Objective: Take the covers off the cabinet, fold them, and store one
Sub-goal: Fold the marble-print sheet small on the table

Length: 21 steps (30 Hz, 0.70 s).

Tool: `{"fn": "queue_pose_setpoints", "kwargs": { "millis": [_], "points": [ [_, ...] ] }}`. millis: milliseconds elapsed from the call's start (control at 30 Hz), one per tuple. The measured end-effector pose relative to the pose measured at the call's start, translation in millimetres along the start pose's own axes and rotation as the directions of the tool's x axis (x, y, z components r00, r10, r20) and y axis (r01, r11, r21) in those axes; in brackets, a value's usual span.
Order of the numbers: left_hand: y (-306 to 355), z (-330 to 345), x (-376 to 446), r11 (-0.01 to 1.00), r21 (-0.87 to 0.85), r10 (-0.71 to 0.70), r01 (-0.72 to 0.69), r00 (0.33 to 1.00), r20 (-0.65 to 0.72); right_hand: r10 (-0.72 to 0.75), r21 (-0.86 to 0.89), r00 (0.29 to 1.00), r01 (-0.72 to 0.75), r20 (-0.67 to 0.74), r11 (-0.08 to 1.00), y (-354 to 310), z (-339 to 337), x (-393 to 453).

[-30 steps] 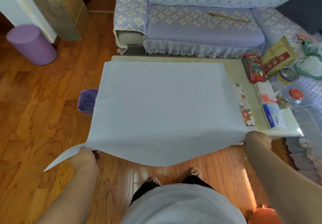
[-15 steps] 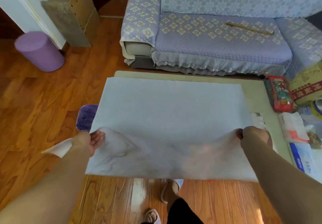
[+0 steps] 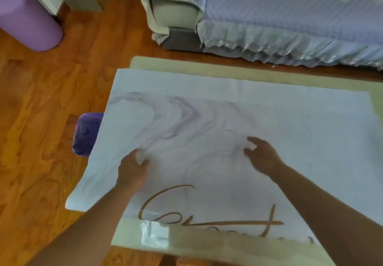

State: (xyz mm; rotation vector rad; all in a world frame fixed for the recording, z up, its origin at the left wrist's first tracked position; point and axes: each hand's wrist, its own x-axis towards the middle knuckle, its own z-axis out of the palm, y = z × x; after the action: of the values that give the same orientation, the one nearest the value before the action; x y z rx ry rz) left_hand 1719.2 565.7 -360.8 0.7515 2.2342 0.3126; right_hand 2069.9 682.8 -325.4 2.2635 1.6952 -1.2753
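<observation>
A pale cover [image 3: 207, 120] lies spread on the low cream table [image 3: 207, 251]. Its near part is folded forward, so the printed side faces up, with purple marbling and gold script [image 3: 186, 214]. My left hand [image 3: 132, 170] pinches a fold of the cover left of centre. At right of centre my right hand [image 3: 263, 156] holds a bit of the cloth between thumb and fingers, blurred. The cover's left edge hangs over the table's left side.
A purple bin [image 3: 87, 135] stands on the wooden floor against the table's left side, partly under the cover. A purple cylinder stool [image 3: 27, 23] is at far left. A sofa with a lilac cover [image 3: 290, 17] runs behind the table.
Both hands have carried the cover's near edge forward over the table, folding it so the printed side shows. The view has moved closer and tilted down.
</observation>
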Motion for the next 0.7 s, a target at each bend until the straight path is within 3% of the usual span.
{"fn": "queue_pose_setpoints", "kwargs": {
  "millis": [67, 133, 233, 367, 467, 567, 700],
  "points": [
    [-32.8, 0.1, 17.0, 0.979, 0.185, 0.099, -0.084, 0.992, -0.073, -0.132, -0.120, 0.990, 0.137, 0.052, 0.983, -6.9, 36.4, -2.6],
    [-64.2, -12.1, 32.6, 0.965, 0.255, 0.085, -0.060, 0.992, -0.089, -0.180, -0.243, 0.975, 0.207, 0.129, 0.948, -20.7, 72.2, 1.6],
    [-81.3, -38.7, 50.9, 0.946, 0.317, 0.111, -0.064, 0.985, -0.132, -0.268, -0.338, 0.961, 0.277, 0.075, 0.899, -59.0, 89.8, 28.5],
    [-92.7, -64.0, 80.0, 0.979, 0.198, 0.083, -0.052, 0.986, -0.148, -0.408, -0.394, 0.913, 0.380, 0.012, 0.837, -127.4, 99.0, 85.8],
    [-97.9, -70.9, 93.5, 0.986, 0.130, 0.132, -0.105, 0.968, -0.214, -0.397, -0.459, 0.918, 0.352, -0.001, 0.816, -171.3, 96.6, 126.0],
    [-100.9, -68.7, 96.1, 0.994, 0.045, 0.108, -0.100, 0.955, -0.276, -0.388, -0.538, 0.922, 0.318, -0.018, 0.781, -186.7, 97.2, 144.3],
    [-111.0, -69.1, 98.5, 0.993, -0.114, -0.010, -0.022, 0.962, -0.273, -0.399, -0.492, 0.916, 0.367, 0.044, 0.789, -188.8, 89.0, 153.6]
  ]
}}
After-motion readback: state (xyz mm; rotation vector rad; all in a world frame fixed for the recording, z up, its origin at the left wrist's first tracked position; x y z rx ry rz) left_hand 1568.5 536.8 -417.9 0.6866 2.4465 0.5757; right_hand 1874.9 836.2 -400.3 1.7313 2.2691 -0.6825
